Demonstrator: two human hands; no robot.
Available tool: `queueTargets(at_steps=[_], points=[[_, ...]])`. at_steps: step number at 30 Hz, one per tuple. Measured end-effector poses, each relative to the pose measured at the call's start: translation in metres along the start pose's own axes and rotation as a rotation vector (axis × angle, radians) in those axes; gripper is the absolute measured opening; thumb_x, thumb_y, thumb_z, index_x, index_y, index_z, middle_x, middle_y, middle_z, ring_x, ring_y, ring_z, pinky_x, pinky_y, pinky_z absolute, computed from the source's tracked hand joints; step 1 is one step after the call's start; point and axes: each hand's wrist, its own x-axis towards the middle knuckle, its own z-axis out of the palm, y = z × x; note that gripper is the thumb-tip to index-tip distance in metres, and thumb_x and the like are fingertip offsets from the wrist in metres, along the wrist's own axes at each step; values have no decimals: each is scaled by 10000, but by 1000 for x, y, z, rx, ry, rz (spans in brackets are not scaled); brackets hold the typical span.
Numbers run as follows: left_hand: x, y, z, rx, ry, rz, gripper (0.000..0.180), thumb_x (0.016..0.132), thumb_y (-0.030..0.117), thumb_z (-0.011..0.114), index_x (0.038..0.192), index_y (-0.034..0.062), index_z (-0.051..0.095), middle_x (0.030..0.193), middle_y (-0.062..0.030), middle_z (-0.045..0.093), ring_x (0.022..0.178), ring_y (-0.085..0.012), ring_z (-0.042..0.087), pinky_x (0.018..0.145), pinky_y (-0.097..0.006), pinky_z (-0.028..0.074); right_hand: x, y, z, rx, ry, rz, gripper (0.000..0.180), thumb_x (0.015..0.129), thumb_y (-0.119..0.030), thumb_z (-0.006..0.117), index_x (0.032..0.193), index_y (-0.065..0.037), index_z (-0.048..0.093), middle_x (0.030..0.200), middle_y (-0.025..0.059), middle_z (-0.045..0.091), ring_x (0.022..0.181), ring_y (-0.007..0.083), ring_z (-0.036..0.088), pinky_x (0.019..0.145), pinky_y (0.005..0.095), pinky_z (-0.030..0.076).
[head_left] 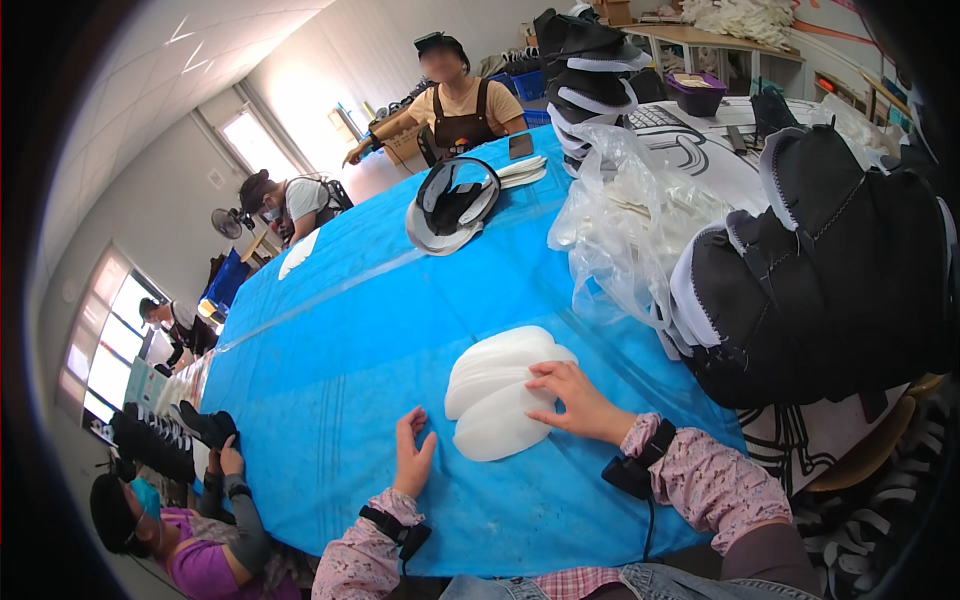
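On the blue table cover, in front of me, lie thin white rounded sheets. Several overlap in a fanned stack, and one translucent oval sheet rests nearer to me against the stack. My right hand comes over their right side. Its thumb touches the nearer sheet and its fingertips reach the stack, with thumb and fingers apart. To the left of the sheets, my left hand hovers or rests by the cover, fingers loosely bent and apart, nothing in it. Whether it touches the cover I cannot tell.
A clear plastic bag of white pieces and bundled black shoe uppers crowd the right side. Farther off are a black-and-white strapped ring-shaped item, white strips and a phone. A person at left handles a black shoe upper; others work beyond.
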Motion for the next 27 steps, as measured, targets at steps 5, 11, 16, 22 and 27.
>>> queueTargets(at_steps=[5,11,16,22,27], points=[[-1,0,0,-26,11,-7,508,828,60,576,1298,-9,394,1228,-137,471,1122,-223,477,990,-336,369,1,0,3,-8,48,-31,390,773,-281,713,1079,-72,590,1241,114,487,1122,298,447,969,406,363],[-1,0,-2,-32,4,-4,507,833,61,576,1300,-11,394,1235,-140,470,1130,-223,477,995,-338,372,1,1,4,-36,56,-56,387,761,-263,719,1072,-72,592,1236,118,494,1117,305,452,973,409,362],[-1,3,-5,-90,-14,-18,512,848,70,574,1315,-12,382,1252,-149,464,1155,-230,469,1013,-349,363,1,-4,3,-51,47,-66,363,767,-252,711,1066,-77,601,1226,121,507,1113,311,459,976,410,361],[5,1,-3,-212,-45,-42,508,871,96,563,1325,-16,365,1268,-160,455,1183,-236,455,1026,-353,354,3,-4,-4,-128,40,-60,324,792,-234,688,1058,-68,607,1221,127,525,1114,311,470,974,405,368],[5,-13,-13,-313,-22,-37,499,884,103,559,1328,-13,360,1277,-154,446,1188,-230,452,1027,-351,356,8,-16,8,-159,11,-10,322,818,-237,664,1061,-37,599,1252,155,509,1138,330,473,982,404,367]])
